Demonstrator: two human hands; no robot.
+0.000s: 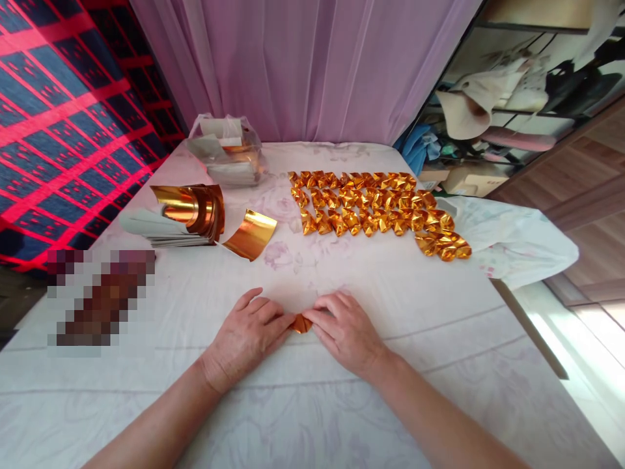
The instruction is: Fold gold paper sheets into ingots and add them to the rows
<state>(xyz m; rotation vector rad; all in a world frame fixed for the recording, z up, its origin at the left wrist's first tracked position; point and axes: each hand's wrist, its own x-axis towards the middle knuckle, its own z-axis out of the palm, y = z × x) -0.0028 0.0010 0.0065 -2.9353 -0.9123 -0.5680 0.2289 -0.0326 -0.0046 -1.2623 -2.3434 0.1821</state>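
Observation:
My left hand (247, 335) and my right hand (344, 332) lie palm down on the white cloth (303, 404), fingertips meeting over a small gold foil piece (300, 324). Both hands press on it and cover most of it; only a small orange-gold corner shows between the fingers. Beyond my hands, several folded gold foil pieces (375, 208) lie in rows. At the left, a stack of curled gold foil sheets (193, 212) rests on the cloth, with one loose curled sheet (251, 234) beside it.
A clear plastic bag (227, 150) with more sheets sits at the back left. A blurred patch (100, 296) lies at the left. A purple curtain (303, 65) hangs behind. White crumpled fabric (512, 241) drapes over the right edge, with cluttered shelves beyond.

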